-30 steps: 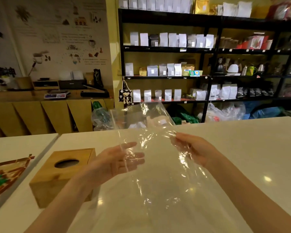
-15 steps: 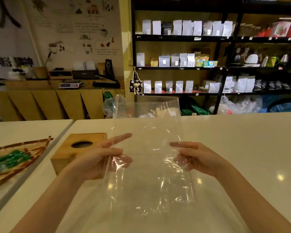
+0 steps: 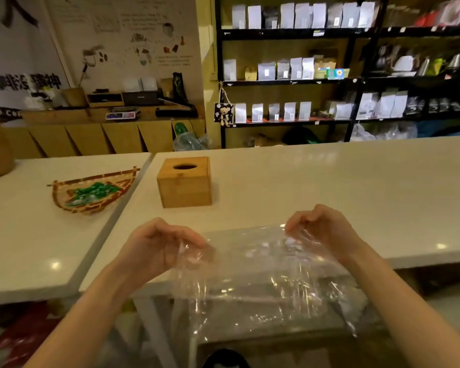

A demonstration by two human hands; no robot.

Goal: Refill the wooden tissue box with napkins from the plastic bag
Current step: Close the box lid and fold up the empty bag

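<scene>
Plastic bag pinched between left hand and right hand, seemingly empty; wooden tissue box well beyond.

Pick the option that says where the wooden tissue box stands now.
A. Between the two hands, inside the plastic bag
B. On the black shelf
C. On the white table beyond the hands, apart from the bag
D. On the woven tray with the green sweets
C: the wooden tissue box stands on the white table, beyond the left hand, the right hand and the plastic bag, touching none.
</scene>
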